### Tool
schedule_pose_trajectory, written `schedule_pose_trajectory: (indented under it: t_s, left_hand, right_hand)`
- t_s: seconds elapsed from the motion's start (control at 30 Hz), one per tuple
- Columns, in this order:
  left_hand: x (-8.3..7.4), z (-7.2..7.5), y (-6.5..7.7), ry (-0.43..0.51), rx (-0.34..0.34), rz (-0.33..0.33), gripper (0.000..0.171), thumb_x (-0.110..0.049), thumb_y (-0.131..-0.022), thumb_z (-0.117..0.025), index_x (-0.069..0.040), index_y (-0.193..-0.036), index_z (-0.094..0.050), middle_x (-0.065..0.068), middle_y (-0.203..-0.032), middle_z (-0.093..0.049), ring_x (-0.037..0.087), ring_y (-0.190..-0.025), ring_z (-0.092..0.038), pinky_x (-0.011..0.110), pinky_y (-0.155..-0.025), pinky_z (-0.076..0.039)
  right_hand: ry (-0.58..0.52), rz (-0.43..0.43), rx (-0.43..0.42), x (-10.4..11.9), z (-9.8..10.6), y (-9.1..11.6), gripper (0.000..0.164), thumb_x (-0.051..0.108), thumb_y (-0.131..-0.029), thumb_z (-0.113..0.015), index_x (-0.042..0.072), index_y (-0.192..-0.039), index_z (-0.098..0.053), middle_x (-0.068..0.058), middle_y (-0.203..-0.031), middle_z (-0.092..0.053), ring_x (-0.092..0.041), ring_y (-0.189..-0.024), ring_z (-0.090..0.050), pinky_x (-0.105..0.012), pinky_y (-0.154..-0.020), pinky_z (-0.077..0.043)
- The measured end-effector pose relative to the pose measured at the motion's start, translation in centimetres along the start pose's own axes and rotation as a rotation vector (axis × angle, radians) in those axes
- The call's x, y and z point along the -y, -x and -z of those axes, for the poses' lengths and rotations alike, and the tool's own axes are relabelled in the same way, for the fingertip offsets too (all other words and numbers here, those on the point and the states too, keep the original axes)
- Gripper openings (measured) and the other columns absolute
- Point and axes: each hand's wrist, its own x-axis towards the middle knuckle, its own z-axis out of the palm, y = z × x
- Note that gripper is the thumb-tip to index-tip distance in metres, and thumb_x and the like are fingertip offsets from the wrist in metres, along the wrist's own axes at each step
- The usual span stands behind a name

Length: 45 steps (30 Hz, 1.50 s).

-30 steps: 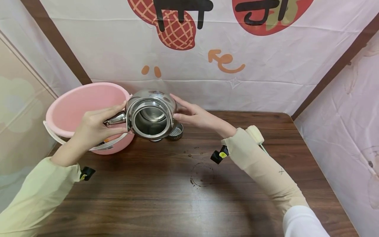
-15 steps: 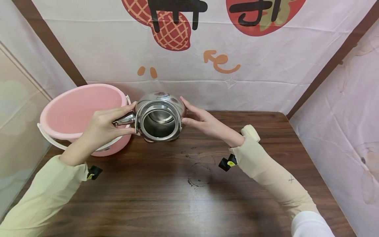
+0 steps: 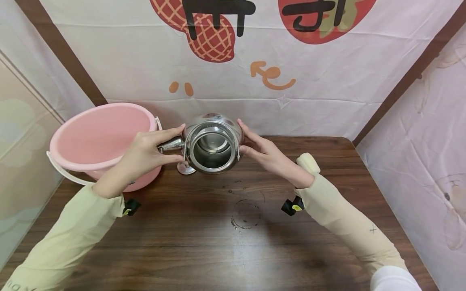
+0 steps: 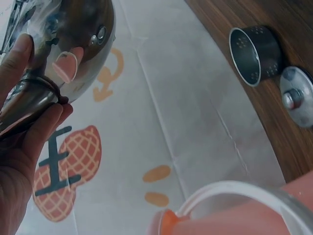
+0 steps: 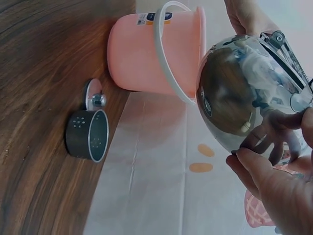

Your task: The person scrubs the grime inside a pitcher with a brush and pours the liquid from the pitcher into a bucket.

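A shiny steel teapot (image 3: 212, 147) is held in the air above the table, lidless and tilted so its open mouth and bare inside face the head camera. My left hand (image 3: 145, 151) grips it at the spout, fingers above and thumb below. On the opposite side, my right hand (image 3: 269, 157) holds the round body between thumb and fingers. The steel lid (image 3: 186, 168) lies on the table under the spout. Beside the lid stands a perforated strainer cup (image 5: 88, 134), seen in both wrist views but hidden behind the teapot in the head view.
A pink bucket (image 3: 105, 165) with a white handle stands at the back left, close to my left hand. A cream sponge-like head (image 3: 308, 162) lies beyond my right forearm. Water drops and a wet ring mark the wooden table (image 3: 218, 250). A printed cloth (image 3: 320, 81) hangs behind.
Both hands have carried the teapot to the right, away from the bucket, keeping its mouth toward the head camera. The lid has come back into sight; the strainer cup is now covered in the head view.
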Motion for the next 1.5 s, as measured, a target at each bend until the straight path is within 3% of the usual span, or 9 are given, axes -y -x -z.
schedule_pose_trajectory:
  t_s: [0.03,0.2,0.4,0.47,0.67,0.83,0.97,1.37,1.5]
  left_hand:
    - [-0.1,-0.1,-0.1,0.008,0.005,0.008,0.072,-0.006,-0.047,-0.086,0.003,-0.114,-0.061,0.015,-0.103,-0.065,0.028,-0.083,-0.065,0.005,-0.077,-0.037]
    - [-0.4,-0.6,-0.3,0.022,0.015,0.017,0.071,-0.007,-0.046,-0.087,0.005,-0.112,-0.062,0.017,-0.101,-0.066,0.028,-0.083,-0.065,0.009,-0.077,-0.040]
    - [-1.0,-1.3,-0.3,0.107,0.061,0.147,0.070,-0.004,-0.052,-0.086,0.001,-0.117,-0.060,0.015,-0.104,-0.065,0.026,-0.093,-0.063,0.005,-0.081,-0.036]
    - [-1.2,-1.5,-0.3,0.117,0.067,0.174,0.070,-0.006,-0.052,-0.086,-0.001,-0.117,-0.061,0.014,-0.104,-0.065,0.025,-0.094,-0.063,0.009,-0.081,-0.039]
    - [-1.4,-2.4,-0.4,0.070,0.052,0.126,0.072,-0.016,-0.045,-0.088,0.000,-0.112,-0.064,0.013,-0.097,-0.068,0.024,-0.088,-0.065,0.028,-0.077,-0.046]
    - [-1.4,-3.2,-0.2,0.107,0.087,0.167,0.072,-0.017,-0.045,-0.089,0.000,-0.111,-0.064,0.012,-0.095,-0.068,0.017,-0.077,-0.063,0.021,-0.069,-0.045]
    - [-1.6,-3.8,0.0,0.129,0.098,0.185,0.071,-0.018,-0.046,-0.089,-0.001,-0.110,-0.065,0.012,-0.094,-0.069,0.014,-0.069,-0.060,0.019,-0.063,-0.044]
    - [-1.8,-5.3,0.2,0.176,0.131,0.239,0.068,-0.020,-0.047,-0.088,-0.003,-0.108,-0.067,0.011,-0.093,-0.069,0.014,-0.072,-0.060,0.022,-0.065,-0.045]
    - [-2.1,-5.7,0.2,0.198,0.159,0.269,0.068,-0.021,-0.048,-0.088,-0.004,-0.109,-0.066,0.010,-0.094,-0.069,0.015,-0.075,-0.061,0.025,-0.067,-0.047]
  right_hand:
    - [0.003,-0.001,-0.007,0.0,0.0,0.2,0.063,0.017,-0.091,-0.047,0.011,-0.146,-0.015,-0.007,-0.149,-0.022,-0.023,-0.122,-0.044,-0.034,-0.093,-0.042]
    - [0.030,0.005,-0.040,-0.2,0.1,1.2,0.062,0.019,-0.092,-0.047,0.015,-0.146,-0.017,-0.007,-0.144,-0.033,-0.022,-0.117,-0.048,-0.036,-0.092,-0.042]
    - [0.091,0.022,-0.083,-0.3,0.1,2.1,0.060,0.018,-0.093,-0.048,0.019,-0.146,-0.020,-0.005,-0.138,-0.041,-0.020,-0.112,-0.052,-0.036,-0.090,-0.043]
    - [0.111,0.030,-0.095,-0.4,0.1,2.4,0.059,0.017,-0.093,-0.049,0.020,-0.145,-0.021,-0.004,-0.137,-0.042,-0.019,-0.110,-0.053,-0.036,-0.090,-0.043]
    - [0.161,0.040,-0.123,-0.7,0.1,3.2,0.058,0.016,-0.092,-0.050,0.018,-0.144,-0.026,-0.004,-0.144,-0.033,-0.018,-0.119,-0.047,-0.038,-0.095,-0.040]
    - [0.202,0.045,-0.144,-1.0,0.0,4.0,0.056,0.014,-0.091,-0.052,0.013,-0.143,-0.030,-0.006,-0.146,-0.029,-0.018,-0.129,-0.035,-0.034,-0.097,-0.039]
    - [0.241,0.032,-0.148,-1.3,0.0,4.6,0.055,0.015,-0.092,-0.051,0.019,-0.142,-0.031,-0.001,-0.146,-0.030,-0.013,-0.132,-0.028,-0.035,-0.102,-0.033]
    - [0.283,-0.003,-0.088,-1.6,0.5,6.3,0.057,0.016,-0.093,-0.052,0.022,-0.144,-0.027,0.004,-0.148,-0.024,-0.012,-0.135,-0.022,-0.039,-0.106,-0.026]
    - [0.253,-0.026,-0.068,-1.6,0.6,6.8,0.059,0.015,-0.092,-0.053,0.022,-0.144,-0.026,0.005,-0.149,-0.022,-0.012,-0.135,-0.022,-0.038,-0.103,-0.030]
